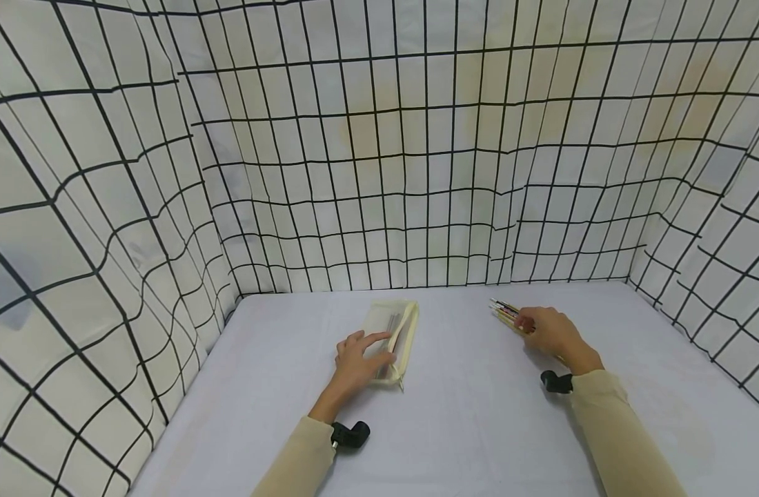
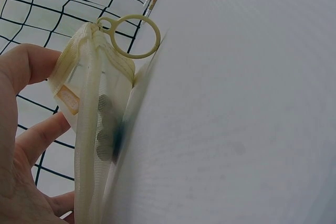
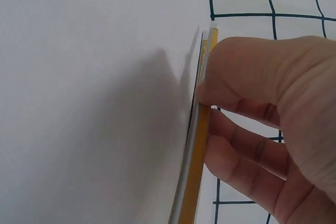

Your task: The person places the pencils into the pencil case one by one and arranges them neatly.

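A pale yellow, see-through mesh zip pouch (image 1: 409, 339) lies on the white table, left of the middle. My left hand (image 1: 355, 362) rests on its left side, thumb and fingers spread and touching the mesh. Dark slender shapes show inside, too blurred to name. In the left wrist view a ring-shaped zipper pull (image 2: 158, 39) sticks out at the pouch's end, beside an orange label (image 2: 68, 99). Farther right, my right hand (image 1: 556, 337) pinches a bundle of several pencils (image 1: 506, 312) between thumb and fingers, low over the table. A yellow pencil (image 3: 195, 166) shows clearly in the right wrist view.
White cloth covers the table (image 1: 454, 414). White walls with a black grid (image 1: 367, 172) stand at the back and both sides. Each wrist carries a black camera mount, one on the left (image 1: 351, 435) and one on the right (image 1: 556, 382).
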A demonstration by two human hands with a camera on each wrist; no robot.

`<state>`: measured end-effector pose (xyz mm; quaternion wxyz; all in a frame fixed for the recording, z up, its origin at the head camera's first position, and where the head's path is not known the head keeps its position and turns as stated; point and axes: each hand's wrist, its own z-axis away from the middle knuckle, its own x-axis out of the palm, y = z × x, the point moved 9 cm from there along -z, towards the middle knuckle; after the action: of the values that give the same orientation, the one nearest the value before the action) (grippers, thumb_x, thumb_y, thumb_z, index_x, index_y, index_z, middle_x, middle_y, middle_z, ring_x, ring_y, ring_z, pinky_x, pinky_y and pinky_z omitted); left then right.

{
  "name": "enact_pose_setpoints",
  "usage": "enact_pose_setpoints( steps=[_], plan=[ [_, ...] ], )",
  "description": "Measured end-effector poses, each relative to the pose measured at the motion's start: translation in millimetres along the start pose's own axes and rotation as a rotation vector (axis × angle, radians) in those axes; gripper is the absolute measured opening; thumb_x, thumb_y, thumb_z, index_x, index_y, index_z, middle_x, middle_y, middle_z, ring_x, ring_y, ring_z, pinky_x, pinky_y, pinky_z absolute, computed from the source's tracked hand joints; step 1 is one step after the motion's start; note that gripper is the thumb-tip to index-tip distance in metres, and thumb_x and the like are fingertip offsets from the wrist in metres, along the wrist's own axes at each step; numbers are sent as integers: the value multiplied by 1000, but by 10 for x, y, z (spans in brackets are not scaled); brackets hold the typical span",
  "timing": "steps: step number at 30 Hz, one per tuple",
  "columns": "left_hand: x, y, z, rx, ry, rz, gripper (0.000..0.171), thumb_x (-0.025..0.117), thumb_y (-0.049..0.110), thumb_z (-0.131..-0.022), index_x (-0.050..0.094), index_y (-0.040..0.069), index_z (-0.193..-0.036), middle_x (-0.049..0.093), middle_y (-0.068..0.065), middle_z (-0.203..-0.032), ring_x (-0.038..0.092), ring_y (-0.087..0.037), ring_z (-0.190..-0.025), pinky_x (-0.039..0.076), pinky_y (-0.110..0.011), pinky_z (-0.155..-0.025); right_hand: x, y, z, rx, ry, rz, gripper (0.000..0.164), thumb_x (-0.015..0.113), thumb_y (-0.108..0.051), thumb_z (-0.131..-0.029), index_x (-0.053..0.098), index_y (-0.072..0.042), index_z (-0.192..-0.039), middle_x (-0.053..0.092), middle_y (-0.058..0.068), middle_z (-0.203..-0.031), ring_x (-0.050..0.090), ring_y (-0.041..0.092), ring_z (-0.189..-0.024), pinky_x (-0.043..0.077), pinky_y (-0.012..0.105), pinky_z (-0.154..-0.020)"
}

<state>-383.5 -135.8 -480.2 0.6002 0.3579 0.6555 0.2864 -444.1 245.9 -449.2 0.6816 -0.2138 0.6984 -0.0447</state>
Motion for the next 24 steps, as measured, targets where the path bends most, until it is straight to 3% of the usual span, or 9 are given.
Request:
enact_pose_setpoints(
  steps=[12, 24],
  plan=[
    [-8, 13, 3, -3, 5, 11, 46, 73, 40, -87, 70, 29, -131, 35, -25, -160, 21, -47, -145, 20, -74, -111, -58, -76, -6, -2, 43, -244, 37, 69, -1, -80, 69, -5, -117, 69, 13, -102, 61, 24, -89, 48, 31, -68],
    [-10, 20, 10, -10, 3, 14, 45, 73, 38, -88, 70, 30, -132, 35, -25, -160, 21, -46, -145, 20, -73, -111, -34, -88, -4, 48, 56, -569, 46, 64, 1, -90, 56, 3, -134, 63, 21, -109, 69, 23, -84, 60, 34, -69]
  ],
)
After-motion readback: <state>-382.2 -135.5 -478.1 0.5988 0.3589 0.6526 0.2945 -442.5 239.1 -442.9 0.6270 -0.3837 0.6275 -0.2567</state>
